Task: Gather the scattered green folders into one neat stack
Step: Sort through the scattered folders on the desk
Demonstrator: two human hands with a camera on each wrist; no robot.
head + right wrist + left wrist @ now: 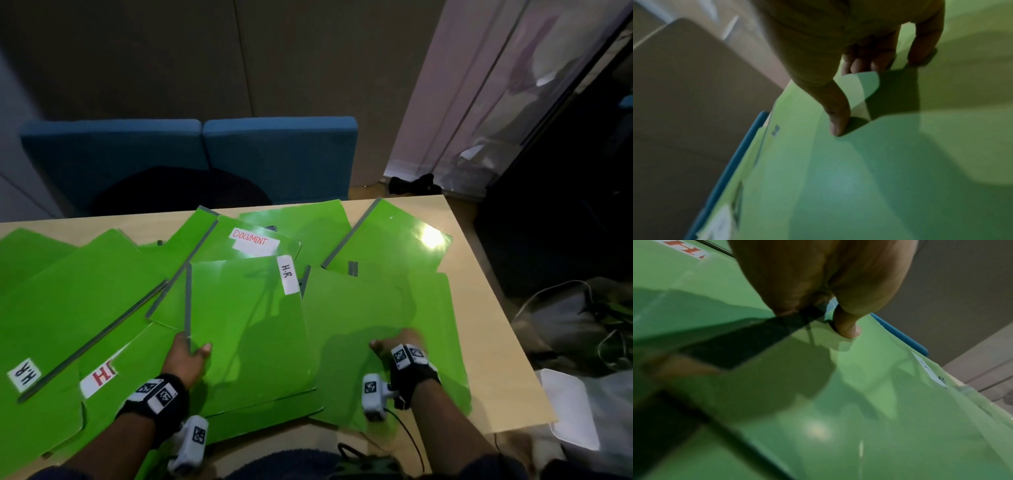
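Your left hand (183, 359) pinches the H.R folder (246, 329) at its grey spine edge — thumb on top, fingers underneath; the left wrist view shows the thumb (846, 327) pressed on the cover. That folder lies atop the middle pile, its near edge close to the table's (493, 329) front edge.

Your right hand (399, 342) rests on the right folder (352, 308); in the right wrist view the thumb (836, 120) presses down while the fingers (865, 63) curl a lifted green corner — a light pinch.

The other folders (68, 298) fan out overlapping across the left and far side, one (394, 240) angled near the far right corner. Bare tabletop shows only along the right edge and a strip at the front.
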